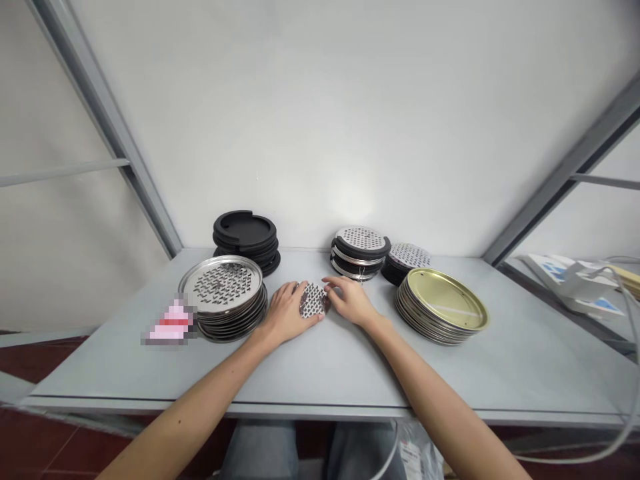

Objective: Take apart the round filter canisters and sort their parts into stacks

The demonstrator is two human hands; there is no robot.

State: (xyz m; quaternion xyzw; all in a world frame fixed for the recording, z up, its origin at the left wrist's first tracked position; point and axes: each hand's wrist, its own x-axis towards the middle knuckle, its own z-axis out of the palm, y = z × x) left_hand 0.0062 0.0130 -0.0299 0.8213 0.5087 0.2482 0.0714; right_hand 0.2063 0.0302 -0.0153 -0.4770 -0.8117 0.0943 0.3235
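Between my hands is a small shiny perforated metal grater disc (313, 300) with raised teeth, near the middle of the table. My left hand (289, 310) wraps round its left side, thumb along the near edge and fingers over the far side. At the disc's right edge, my right hand (351, 300) pinches with bent fingers; the exact contact is partly hidden. Just left of my left hand stands a stack of round metal pans, topped by a silver grater plate (224, 285). A stack of gold-coloured round lids (447, 300) lies to the right of my right hand.
Black round holders (245, 230) are stacked at the back left. At the back stand a stack of black rings with a grater disc on top (362, 238) and more grater discs (410, 255). A blurred pink paper (173, 323) lies left. White boxes and a cable (580, 287) are far right.
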